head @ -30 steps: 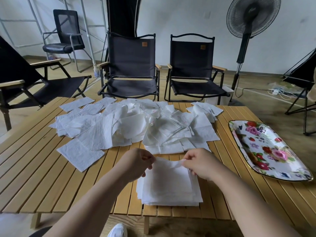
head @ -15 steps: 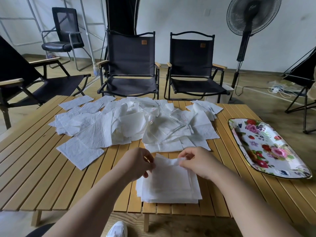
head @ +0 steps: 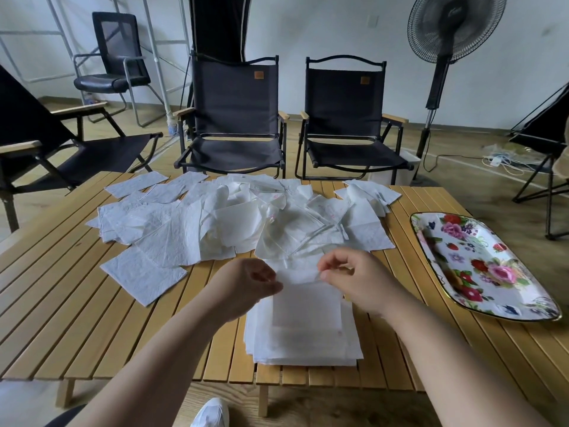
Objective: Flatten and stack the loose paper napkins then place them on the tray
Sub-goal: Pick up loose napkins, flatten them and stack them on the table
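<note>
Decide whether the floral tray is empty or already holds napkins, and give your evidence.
Empty. The floral tray shows only its flower pattern; the napkin stack lies on the table, apart from it.

White napkins (head: pixel 172 238), floral tray (head: pixel 480 266), tan slatted table (head: pixel 77 318).

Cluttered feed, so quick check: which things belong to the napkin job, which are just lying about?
Job: top napkin pinched by left hand and right hand; flattened stack; loose napkins; floral tray.
Lying about: folding chairs; office chair; standing fan; floor cables.
</note>
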`<action>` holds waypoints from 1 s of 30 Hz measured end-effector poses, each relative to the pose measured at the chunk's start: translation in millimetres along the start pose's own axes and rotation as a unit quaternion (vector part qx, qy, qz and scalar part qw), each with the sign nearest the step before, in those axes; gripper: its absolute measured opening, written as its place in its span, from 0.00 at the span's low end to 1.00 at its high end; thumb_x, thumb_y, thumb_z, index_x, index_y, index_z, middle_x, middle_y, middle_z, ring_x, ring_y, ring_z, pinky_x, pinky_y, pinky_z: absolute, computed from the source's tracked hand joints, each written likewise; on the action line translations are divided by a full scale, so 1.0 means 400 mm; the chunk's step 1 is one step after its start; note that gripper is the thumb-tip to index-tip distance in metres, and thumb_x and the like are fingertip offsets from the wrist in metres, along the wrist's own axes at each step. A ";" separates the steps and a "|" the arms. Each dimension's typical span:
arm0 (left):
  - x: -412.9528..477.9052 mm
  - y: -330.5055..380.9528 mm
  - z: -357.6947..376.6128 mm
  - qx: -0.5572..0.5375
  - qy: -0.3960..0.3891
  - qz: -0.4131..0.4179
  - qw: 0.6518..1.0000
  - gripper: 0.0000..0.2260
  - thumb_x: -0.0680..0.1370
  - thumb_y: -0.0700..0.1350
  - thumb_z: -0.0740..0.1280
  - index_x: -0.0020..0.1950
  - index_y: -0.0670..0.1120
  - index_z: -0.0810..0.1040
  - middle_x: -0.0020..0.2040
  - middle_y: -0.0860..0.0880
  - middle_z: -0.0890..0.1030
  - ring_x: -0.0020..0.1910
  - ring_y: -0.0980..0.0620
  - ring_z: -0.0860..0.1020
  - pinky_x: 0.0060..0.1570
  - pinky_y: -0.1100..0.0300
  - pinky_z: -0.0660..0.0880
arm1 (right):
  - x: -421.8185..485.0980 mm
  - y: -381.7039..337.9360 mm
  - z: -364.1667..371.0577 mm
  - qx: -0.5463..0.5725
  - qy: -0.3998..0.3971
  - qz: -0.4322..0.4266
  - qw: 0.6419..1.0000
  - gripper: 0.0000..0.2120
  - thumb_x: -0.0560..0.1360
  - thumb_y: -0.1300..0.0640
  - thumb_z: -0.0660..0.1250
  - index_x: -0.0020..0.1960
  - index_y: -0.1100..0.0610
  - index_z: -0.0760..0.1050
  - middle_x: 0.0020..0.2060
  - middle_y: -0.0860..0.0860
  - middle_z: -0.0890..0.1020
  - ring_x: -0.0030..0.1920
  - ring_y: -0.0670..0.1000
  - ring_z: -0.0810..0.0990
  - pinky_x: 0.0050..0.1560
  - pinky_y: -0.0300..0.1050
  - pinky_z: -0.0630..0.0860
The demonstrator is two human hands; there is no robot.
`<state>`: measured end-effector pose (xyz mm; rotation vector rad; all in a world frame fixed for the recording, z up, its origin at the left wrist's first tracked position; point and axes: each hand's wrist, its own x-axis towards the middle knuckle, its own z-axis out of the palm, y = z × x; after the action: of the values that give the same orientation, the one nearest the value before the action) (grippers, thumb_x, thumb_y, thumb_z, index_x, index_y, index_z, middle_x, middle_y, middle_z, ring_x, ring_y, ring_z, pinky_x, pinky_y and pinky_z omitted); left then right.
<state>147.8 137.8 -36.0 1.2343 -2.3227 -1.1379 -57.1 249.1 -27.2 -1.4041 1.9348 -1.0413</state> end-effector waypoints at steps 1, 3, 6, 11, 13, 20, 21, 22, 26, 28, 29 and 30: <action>-0.002 0.003 -0.003 -0.025 0.000 0.004 1.000 0.13 0.73 0.54 0.75 0.55 0.54 0.81 0.49 0.57 0.82 0.44 0.60 0.80 0.43 0.65 0.75 | -0.004 -0.007 -0.006 0.033 -0.006 -0.012 0.999 0.05 0.76 0.58 0.72 0.44 0.50 0.82 0.43 0.47 0.83 0.48 0.50 0.81 0.50 0.45 0.78; -0.010 0.016 -0.012 -0.098 -0.026 0.013 0.995 0.21 0.70 0.58 0.75 0.62 0.57 0.78 0.56 0.59 0.80 0.51 0.60 0.80 0.48 0.64 0.75 | -0.010 -0.020 -0.016 0.107 -0.010 -0.045 0.993 0.02 0.75 0.58 0.71 0.44 0.52 0.82 0.41 0.50 0.84 0.47 0.54 0.82 0.52 0.48 0.79; -0.022 0.033 -0.017 -0.231 -0.085 0.027 0.969 0.27 0.67 0.61 0.78 0.64 0.59 0.79 0.58 0.56 0.82 0.58 0.59 0.79 0.52 0.64 0.74 | -0.018 -0.039 -0.022 0.215 0.003 -0.084 0.973 0.03 0.72 0.57 0.69 0.44 0.54 0.81 0.40 0.52 0.83 0.45 0.51 0.82 0.47 0.40 0.78; -0.028 0.046 -0.023 -0.329 -0.138 0.064 0.932 0.18 0.73 0.47 0.76 0.60 0.42 0.81 0.58 0.49 0.84 0.60 0.50 0.81 0.62 0.57 0.74 | -0.023 -0.061 -0.032 0.373 0.032 -0.032 0.927 0.04 0.71 0.55 0.68 0.41 0.48 0.80 0.41 0.50 0.81 0.44 0.48 0.80 0.38 0.39 0.75; -0.025 0.041 -0.019 -0.342 -0.136 0.062 0.928 0.17 0.71 0.48 0.76 0.52 0.37 0.80 0.52 0.46 0.83 0.54 0.47 0.80 0.64 0.51 0.70 | -0.015 -0.053 -0.036 0.387 0.066 -0.004 0.920 0.06 0.74 0.55 0.70 0.41 0.46 0.81 0.44 0.50 0.81 0.47 0.51 0.79 0.38 0.43 0.74; -0.022 0.055 -0.011 -0.390 -0.031 0.033 0.920 0.06 0.77 0.44 0.70 0.47 0.43 0.77 0.43 0.41 0.84 0.39 0.48 0.80 0.49 0.52 0.75 | -0.011 -0.044 -0.036 0.405 -0.075 0.097 0.906 0.41 0.59 0.37 0.82 0.64 0.58 0.79 0.55 0.60 0.85 0.53 0.58 0.85 0.44 0.48 0.82; -0.022 0.056 -0.011 -0.388 -0.022 0.030 0.921 0.05 0.78 0.44 0.70 0.47 0.43 0.77 0.43 0.41 0.85 0.38 0.49 0.81 0.48 0.54 0.77 | -0.011 -0.036 -0.032 0.373 -0.096 0.094 0.918 0.42 0.55 0.37 0.83 0.61 0.59 0.80 0.55 0.60 0.85 0.52 0.58 0.86 0.46 0.50 0.82; -0.022 0.058 -0.011 -0.384 -0.016 0.028 0.923 0.04 0.78 0.43 0.69 0.46 0.44 0.78 0.42 0.42 0.85 0.37 0.50 0.81 0.48 0.54 0.78 | -0.012 -0.035 -0.028 0.348 -0.097 0.092 0.928 0.39 0.55 0.39 0.84 0.58 0.60 0.82 0.54 0.60 0.86 0.51 0.58 0.86 0.48 0.51 0.82; -0.022 0.049 -0.014 -0.373 -0.018 0.024 0.927 0.06 0.78 0.44 0.71 0.49 0.42 0.79 0.45 0.41 0.85 0.42 0.45 0.81 0.57 0.41 0.77 | -0.011 -0.037 -0.022 0.322 -0.038 0.066 0.944 0.10 0.71 0.58 0.75 0.52 0.58 0.84 0.49 0.57 0.87 0.50 0.55 0.87 0.47 0.46 0.83; -0.024 0.053 -0.017 -0.364 -0.024 0.033 0.930 0.07 0.78 0.44 0.71 0.53 0.42 0.83 0.49 0.38 0.85 0.46 0.41 0.81 0.59 0.39 0.76 | -0.011 -0.040 -0.021 0.317 -0.027 0.058 0.946 0.08 0.74 0.62 0.72 0.53 0.58 0.84 0.50 0.56 0.87 0.51 0.56 0.87 0.48 0.47 0.83; -0.025 0.055 -0.018 -0.366 -0.019 0.039 0.930 0.06 0.78 0.43 0.70 0.52 0.44 0.84 0.49 0.39 0.85 0.46 0.41 0.81 0.57 0.40 0.77 | -0.008 -0.038 -0.020 0.315 -0.022 0.052 0.947 0.09 0.75 0.63 0.72 0.54 0.58 0.84 0.50 0.56 0.87 0.52 0.56 0.87 0.49 0.48 0.83; -0.026 0.056 -0.020 -0.367 -0.010 0.046 0.929 0.06 0.79 0.41 0.69 0.51 0.45 0.86 0.48 0.40 0.86 0.45 0.43 0.81 0.54 0.44 0.79 | -0.008 -0.040 -0.021 0.312 -0.017 0.045 0.949 0.09 0.75 0.63 0.72 0.54 0.57 0.84 0.50 0.55 0.87 0.52 0.55 0.86 0.50 0.48 0.83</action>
<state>145.3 149.2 -12.8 0.8113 -1.6578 -1.7520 -54.1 252.1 -9.4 -0.9547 1.4330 -1.4093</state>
